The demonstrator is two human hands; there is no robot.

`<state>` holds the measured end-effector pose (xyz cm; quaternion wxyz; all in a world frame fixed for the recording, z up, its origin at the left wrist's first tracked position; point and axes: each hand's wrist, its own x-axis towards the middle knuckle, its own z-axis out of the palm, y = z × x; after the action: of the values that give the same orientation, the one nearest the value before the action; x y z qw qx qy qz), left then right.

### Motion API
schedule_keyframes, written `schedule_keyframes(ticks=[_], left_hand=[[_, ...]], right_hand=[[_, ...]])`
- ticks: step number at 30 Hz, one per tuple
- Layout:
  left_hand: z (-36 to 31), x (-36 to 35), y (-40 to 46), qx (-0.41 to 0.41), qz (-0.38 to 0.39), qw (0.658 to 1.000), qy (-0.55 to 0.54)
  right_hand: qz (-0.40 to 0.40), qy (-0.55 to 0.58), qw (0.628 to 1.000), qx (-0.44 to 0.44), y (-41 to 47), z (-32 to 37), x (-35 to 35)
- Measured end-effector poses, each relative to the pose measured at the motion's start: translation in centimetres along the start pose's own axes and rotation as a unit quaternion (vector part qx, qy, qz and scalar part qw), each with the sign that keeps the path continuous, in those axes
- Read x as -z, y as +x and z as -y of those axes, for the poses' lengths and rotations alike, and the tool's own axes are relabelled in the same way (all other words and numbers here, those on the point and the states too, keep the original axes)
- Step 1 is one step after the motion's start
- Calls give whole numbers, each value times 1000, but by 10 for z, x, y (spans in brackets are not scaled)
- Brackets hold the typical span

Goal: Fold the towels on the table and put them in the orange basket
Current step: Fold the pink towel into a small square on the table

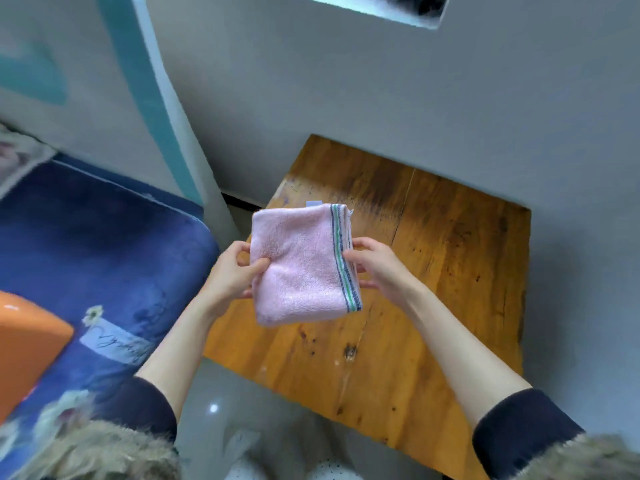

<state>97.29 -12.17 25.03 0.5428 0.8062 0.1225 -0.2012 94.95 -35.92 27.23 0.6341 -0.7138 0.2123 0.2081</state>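
Nearest me, my dark sleeves with fur cuffs, bare forearms reaching out over the wooden worktop (433, 271). My left hand (230, 271) grips the left edge of the pink towel (298, 265), thumb on top, fingers curled underneath. My right hand (375, 268) pinches the right edge at the striped border, thumb on the stripe, other fingers under the cloth. Towel is already folded into a compact, roughly square pad, held up off the worktop between both hands, over its near-left part; long axis runs near-to-far, stripes along the right side. No other towel visible on the worktop. Orange basket (27, 344) sits at the near-left edge of view on the blue bedding (104, 237), only a corner showing, well apart from the towel. So the key relation: basket lies left and nearer than the towel, on my left hand's side, left hand is the closer one. I judge folding done for this towel, next is carrying it left and down into the basket; risk is the fold slipping open if one hand lets go early. Farther back, grey wall, teal stripe far left.
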Motion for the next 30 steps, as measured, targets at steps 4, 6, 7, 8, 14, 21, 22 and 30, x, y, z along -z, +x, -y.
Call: schedule_keyframes(ticks=[4, 6, 7, 8, 14, 21, 22, 30], left_hand=[[24, 87, -35, 12, -66, 996, -55], [42, 132, -53, 16, -106, 991, -82], [53, 155, -63, 18, -123, 988, -93], [65, 177, -73, 21, -138, 985, -102], [146, 301, -134, 46, -225, 958, -173], [234, 394, -192, 107, -321, 916, -216], [244, 406, -196, 116, -333, 910, -218], [308, 498, -166, 189, -379, 875, -233]], right_hand=[[61, -47, 996, 39, -4, 40, -84], [93, -73, 991, 58, -8, 55, -135], [104, -86, 989, 64, -10, 61, -161], [113, -98, 986, 68, -12, 66, -189], [195, -171, 963, 69, -26, 74, -354], [290, -243, 924, 59, -38, 69, -515], [303, -251, 918, 56, -36, 68, -535], [345, -319, 881, 52, 18, 62, -682]])
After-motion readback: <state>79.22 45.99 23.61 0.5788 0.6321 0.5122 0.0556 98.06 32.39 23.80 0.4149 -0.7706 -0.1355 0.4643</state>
